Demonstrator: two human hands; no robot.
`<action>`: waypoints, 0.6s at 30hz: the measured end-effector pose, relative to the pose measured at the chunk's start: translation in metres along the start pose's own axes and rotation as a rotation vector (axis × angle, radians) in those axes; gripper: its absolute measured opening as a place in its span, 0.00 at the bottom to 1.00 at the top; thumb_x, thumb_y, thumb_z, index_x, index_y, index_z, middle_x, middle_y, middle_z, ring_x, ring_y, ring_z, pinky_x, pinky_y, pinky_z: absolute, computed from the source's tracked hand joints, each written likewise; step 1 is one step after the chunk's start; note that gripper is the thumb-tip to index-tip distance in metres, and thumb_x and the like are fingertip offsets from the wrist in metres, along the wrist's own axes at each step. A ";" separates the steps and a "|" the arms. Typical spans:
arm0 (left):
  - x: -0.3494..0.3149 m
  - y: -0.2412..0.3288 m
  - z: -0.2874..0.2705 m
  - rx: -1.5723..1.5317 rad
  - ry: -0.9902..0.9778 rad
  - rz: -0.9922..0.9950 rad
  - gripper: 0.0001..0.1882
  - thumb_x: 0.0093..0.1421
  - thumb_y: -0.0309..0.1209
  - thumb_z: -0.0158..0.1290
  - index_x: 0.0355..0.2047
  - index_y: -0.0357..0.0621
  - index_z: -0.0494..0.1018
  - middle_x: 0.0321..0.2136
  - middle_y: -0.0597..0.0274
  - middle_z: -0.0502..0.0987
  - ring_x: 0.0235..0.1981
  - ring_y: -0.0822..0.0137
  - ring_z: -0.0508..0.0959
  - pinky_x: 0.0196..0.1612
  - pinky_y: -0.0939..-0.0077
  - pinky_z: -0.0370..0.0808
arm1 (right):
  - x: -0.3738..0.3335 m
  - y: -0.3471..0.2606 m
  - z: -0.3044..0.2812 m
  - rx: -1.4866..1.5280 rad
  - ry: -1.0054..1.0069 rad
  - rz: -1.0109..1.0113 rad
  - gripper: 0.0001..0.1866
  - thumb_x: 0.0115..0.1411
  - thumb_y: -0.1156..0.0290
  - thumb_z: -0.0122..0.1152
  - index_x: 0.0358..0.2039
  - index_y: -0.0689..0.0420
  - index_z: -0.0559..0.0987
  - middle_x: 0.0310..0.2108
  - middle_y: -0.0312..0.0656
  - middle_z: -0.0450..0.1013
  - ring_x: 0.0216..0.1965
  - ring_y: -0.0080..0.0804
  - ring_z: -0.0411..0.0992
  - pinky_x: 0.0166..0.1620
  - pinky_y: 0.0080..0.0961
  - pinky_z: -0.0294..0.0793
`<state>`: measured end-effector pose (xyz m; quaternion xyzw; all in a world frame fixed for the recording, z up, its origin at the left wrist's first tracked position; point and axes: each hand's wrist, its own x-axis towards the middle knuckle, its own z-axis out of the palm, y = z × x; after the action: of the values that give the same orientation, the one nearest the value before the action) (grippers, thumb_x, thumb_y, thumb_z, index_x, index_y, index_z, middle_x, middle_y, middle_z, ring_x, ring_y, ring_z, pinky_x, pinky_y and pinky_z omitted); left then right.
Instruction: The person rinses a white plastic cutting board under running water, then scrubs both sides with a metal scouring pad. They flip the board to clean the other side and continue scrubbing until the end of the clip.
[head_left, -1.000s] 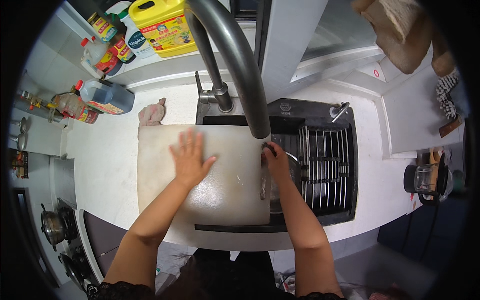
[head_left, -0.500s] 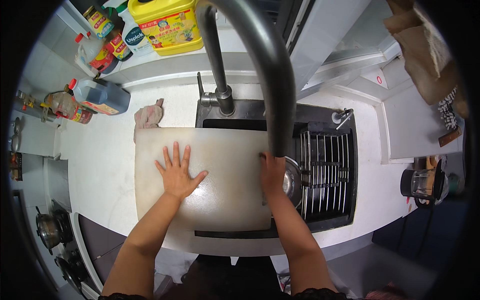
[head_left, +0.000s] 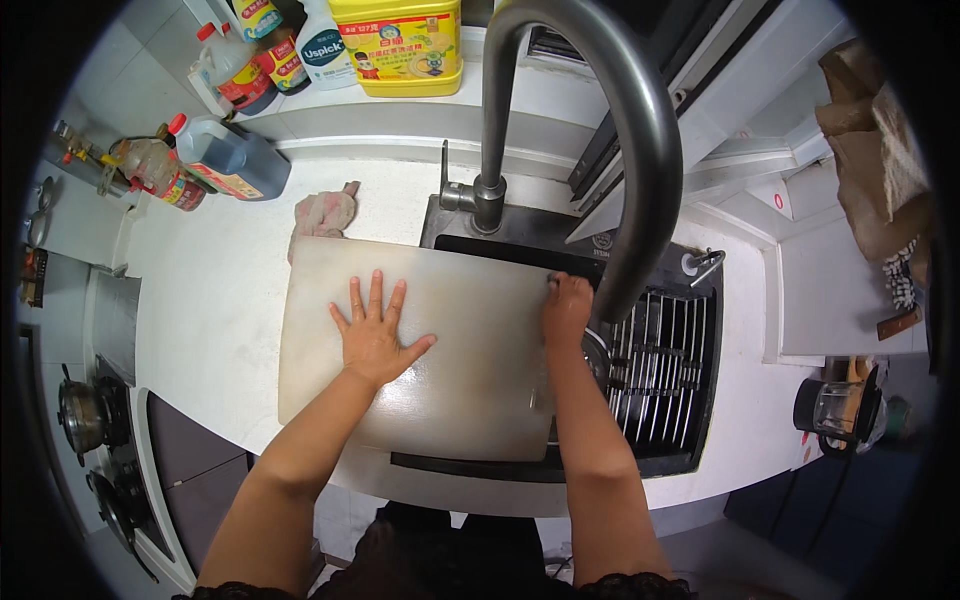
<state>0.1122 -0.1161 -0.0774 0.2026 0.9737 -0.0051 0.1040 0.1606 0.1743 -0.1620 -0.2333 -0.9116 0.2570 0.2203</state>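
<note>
A large whitish cutting board (head_left: 460,350) lies flat, its left part on the white counter and its right part over the black sink (head_left: 470,468). My left hand (head_left: 372,345) rests on the board, palm down with fingers spread. At the board's far right corner, my right hand (head_left: 568,303) is closed, fingers curled by the edge. A small dark bit shows at its fingertips, too little to name. The tall grey faucet (head_left: 650,170) arches over the sink beside that hand. Below the faucet, a round metal piece (head_left: 597,355) in the sink is partly hidden by my right forearm.
A metal drying rack (head_left: 655,350) spans the sink's right side. A crumpled pink cloth (head_left: 325,212) sits behind the board. Bottles (head_left: 235,160) and a yellow jug (head_left: 405,50) stand at the back left. A blender (head_left: 838,408) is at far right, a pot (head_left: 85,410) at far left.
The head view has shifted, so the scene sits differently. My right hand has slid along the board's right edge toward its far corner. My left hand stays spread on the board.
</note>
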 end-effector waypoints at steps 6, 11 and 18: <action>0.000 -0.003 0.004 -0.005 0.004 0.001 0.54 0.52 0.70 0.49 0.72 0.58 0.47 0.73 0.53 0.39 0.72 0.39 0.35 0.61 0.18 0.35 | -0.045 0.032 0.017 0.127 0.008 0.007 0.05 0.55 0.76 0.59 0.33 0.61 0.79 0.33 0.49 0.73 0.39 0.47 0.71 0.43 0.40 0.69; 0.000 0.002 0.000 -0.015 -0.008 0.004 0.54 0.52 0.70 0.49 0.72 0.56 0.47 0.73 0.53 0.38 0.72 0.40 0.34 0.62 0.20 0.35 | -0.020 -0.014 0.018 0.302 0.094 0.115 0.05 0.58 0.78 0.54 0.32 0.61 0.78 0.34 0.49 0.74 0.39 0.49 0.71 0.45 0.40 0.69; 0.000 0.000 -0.001 -0.032 0.010 0.015 0.53 0.53 0.69 0.48 0.71 0.56 0.48 0.73 0.51 0.38 0.72 0.39 0.34 0.62 0.20 0.35 | -0.009 -0.013 0.014 0.058 0.247 -0.127 0.07 0.54 0.84 0.52 0.33 0.65 0.78 0.34 0.55 0.74 0.37 0.50 0.75 0.43 0.43 0.74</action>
<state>0.1115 -0.1160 -0.0762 0.2084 0.9726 0.0125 0.1024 0.1567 0.1544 -0.1683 -0.1984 -0.8827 0.2379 0.3535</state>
